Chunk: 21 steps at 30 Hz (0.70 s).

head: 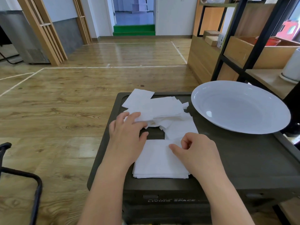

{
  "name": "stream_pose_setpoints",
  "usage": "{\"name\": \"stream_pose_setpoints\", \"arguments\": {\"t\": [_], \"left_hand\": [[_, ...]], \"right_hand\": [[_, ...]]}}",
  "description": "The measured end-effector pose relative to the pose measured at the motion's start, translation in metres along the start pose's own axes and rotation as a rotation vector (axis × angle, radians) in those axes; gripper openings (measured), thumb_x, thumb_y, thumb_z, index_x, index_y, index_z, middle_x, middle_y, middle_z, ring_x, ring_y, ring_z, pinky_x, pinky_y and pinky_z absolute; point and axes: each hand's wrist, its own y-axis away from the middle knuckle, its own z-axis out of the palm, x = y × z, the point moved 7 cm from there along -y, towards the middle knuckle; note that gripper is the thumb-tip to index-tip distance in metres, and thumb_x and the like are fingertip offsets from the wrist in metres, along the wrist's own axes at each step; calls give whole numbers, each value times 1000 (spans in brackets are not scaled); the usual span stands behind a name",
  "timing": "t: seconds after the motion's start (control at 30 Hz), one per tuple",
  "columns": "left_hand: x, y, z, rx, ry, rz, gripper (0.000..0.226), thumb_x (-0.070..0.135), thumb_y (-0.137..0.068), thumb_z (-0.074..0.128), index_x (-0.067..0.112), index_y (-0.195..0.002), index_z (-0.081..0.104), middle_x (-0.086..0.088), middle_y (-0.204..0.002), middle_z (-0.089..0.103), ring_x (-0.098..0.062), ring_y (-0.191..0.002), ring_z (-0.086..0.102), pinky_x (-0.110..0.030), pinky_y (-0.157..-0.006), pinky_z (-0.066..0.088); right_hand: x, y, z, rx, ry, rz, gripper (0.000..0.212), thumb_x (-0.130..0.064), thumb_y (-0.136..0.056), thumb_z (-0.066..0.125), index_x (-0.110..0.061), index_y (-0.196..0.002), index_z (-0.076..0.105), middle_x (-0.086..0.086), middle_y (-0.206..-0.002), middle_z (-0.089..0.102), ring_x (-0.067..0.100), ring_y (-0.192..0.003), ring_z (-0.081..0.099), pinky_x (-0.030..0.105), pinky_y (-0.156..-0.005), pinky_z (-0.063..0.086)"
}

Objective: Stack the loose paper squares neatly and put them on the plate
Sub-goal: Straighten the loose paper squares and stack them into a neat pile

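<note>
I am working over the dark box lid that is serving as my table, and closest to me the squared-up stack of paper squares is lying flat near the lid's front edge. My right hand is resting on its right side, fingers curled, with thumb and forefinger drawn together at the stack's far right corner; whether they are actually pinching a sheet there I cannot tell. My left hand is spread open, palm down, its heel at the stack's left edge and its fingertips pressing on the nearest sheets of the loose pile. That pile is sitting just beyond, fanned and skewed, a few sheets poking over the lid's far rim. Further right, the white plate is waiting empty, close to the pile but apart from both hands.

The risk I am seeing: these sheets look thin and slippery, so dragging several at once with flat fingers could smear them sideways or nudge the far ones off the back edge. Leaning on the neat stack while pulling could also shear its edges out of line.
</note>
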Motion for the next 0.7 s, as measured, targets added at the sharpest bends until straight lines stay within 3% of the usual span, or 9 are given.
{"name": "stream_pose_setpoints", "arguments": {"t": [0.1,0.27,0.4,0.47,0.53,0.63,0.7], "left_hand": [[2,-2,3,20,-2,29,26,26,-89,61,29,-114,68,11,-137,54,-17,-134,32,-30,-97,11],[4,0,-16,172,46,63,29,11,-83,69,15,-111,71,2,-118,69,-23,-119,55,-30,-93,20],[9,5,-41,324,162,80,21,-1,-78,71,16,-90,75,4,-91,74,-18,-91,66,-32,-88,35],[8,10,-57,385,338,42,28,-3,-78,67,24,-78,72,17,-77,69,2,-74,60,-21,-78,46],[5,14,-65,365,580,-25,28,5,-80,67,31,-72,64,21,-73,67,8,-74,60,-6,-69,44],[10,15,-71,233,972,-24,23,15,-75,74,34,-70,62,19,-75,68,2,-76,65,-11,-69,49],[11,15,-72,141,1273,-24,23,15,-69,77,32,-68,62,13,-74,69,-3,-74,66,-18,-72,53]], "right_hand": [[0,-2,0,8,-15,-12,42,-38,-76,70,-23,-52,40,-6,-50,43,6,-44,42,14,-46,26],[1,-2,-2,24,-36,-25,41,-39,-76,70,-22,-53,41,-6,-50,44,7,-43,42,14,-46,27],[-1,0,-6,58,-78,-33,40,-38,-77,70,-22,-53,42,-7,-49,44,6,-43,42,14,-45,29],[-4,0,-9,77,-177,-34,31,-39,-76,70,-25,-60,48,-9,-54,50,3,-48,47,11,-44,31],[-8,-1,-10,56,-349,-19,20,-45,-76,68,-33,-79,53,-16,-72,58,-4,-63,54,9,-49,36],[-16,-2,-9,-35,-569,-25,37,-51,-80,62,-44,-111,44,-28,-98,55,-8,-87,56,8,-59,40],[-23,0,-8,-125,-738,-53,34,-57,-78,57,-46,-110,52,-30,-101,63,-9,-91,61,10,-61,47]]}}
